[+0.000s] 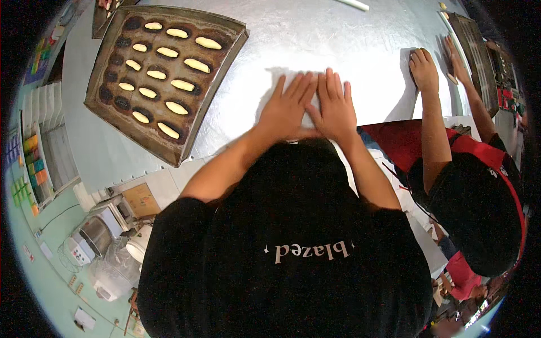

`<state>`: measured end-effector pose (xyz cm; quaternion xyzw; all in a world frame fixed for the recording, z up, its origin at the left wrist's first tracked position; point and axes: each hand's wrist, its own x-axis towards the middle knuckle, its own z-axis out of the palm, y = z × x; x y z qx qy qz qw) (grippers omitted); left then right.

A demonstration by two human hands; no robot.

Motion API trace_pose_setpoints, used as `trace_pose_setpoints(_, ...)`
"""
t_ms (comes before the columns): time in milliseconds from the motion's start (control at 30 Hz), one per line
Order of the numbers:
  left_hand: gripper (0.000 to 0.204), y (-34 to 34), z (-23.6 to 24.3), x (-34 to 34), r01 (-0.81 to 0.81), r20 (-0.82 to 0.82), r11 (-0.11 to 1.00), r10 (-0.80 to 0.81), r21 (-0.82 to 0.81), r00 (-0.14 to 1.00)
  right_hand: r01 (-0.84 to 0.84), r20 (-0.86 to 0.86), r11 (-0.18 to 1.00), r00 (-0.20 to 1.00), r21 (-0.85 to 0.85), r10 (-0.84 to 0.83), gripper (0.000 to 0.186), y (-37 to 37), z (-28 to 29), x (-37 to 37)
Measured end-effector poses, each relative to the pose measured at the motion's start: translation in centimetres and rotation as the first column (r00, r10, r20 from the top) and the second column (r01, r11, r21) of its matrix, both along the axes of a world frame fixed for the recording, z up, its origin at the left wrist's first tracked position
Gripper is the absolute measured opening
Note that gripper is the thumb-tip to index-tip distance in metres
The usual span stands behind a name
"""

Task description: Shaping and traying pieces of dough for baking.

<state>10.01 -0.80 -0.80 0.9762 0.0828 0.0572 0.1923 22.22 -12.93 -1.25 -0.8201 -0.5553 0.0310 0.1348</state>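
Far left, shelving (35,169) holds small coloured packs; a worn baking tray (163,79) of pale dough pieces (177,107) sits on the metal table (315,39). The left hand (287,107) and right hand (333,107) lie flat, fingers spread, side by side, possibly pressing dough hidden beneath. At right, a co-worker's hands (424,69) rest on the table.

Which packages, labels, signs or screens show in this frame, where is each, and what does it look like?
Coloured labels: left edge, on white shelving; small yellow, orange and green rectangles.
Brown cardboard box: lower left, beside the table; flat square top.
White machine panel: lower left; small buttons, too small to tell if it has a screen.
Printed shirt lettering: centre bottom; pale on black.
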Motion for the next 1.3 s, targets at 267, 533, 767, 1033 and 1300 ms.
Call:
trace_pose_setpoints(267, 0.046, -0.7, 0.6, -7.4, 0.077, 0.115, 0.958, -0.046, -0.277, 0.992, 0.078, -0.043, 0.985, 0.996, 0.154, -0.072, 0.064, 2.8, 3.0, -1.3)
trace_pose_setpoints(533, 0.033, 1.0, 1.1, -10.9, -0.042, 0.228, 0.915, 0.144, -0.401, 0.963, 0.047, -0.012, 0.99, 0.999, -0.135, -0.049, 0.073, 1.1, 0.9, -5.3)
trace_pose_setpoints(767, 0.031, 1.1, 1.7, -10.6, -0.052, 0.235, 0.914, 0.158, -0.403, 0.959, 0.139, -0.012, 0.99, 0.99, 0.035, -0.139, 0.061, 12.6, -1.8, 4.6)
trace_pose_setpoints(1033, 0.027, 1.6, 5.6, -16.9, -0.068, 0.397, 0.863, 0.299, -0.5, 0.868, -0.281, -0.395, 0.959, 0.886, -0.042, 0.243, 0.042, 8.0, 4.4, 6.8)
trace_pose_setpoints(1300, 0.03, 7.2, 6.1, -26.4, -0.675, 0.614, 0.472, 0.789, -0.567, 0.036, -0.381, -0.26, 0.898, 0.91, -0.221, 0.322, 0.028, 7.3, 10.4, 4.8)
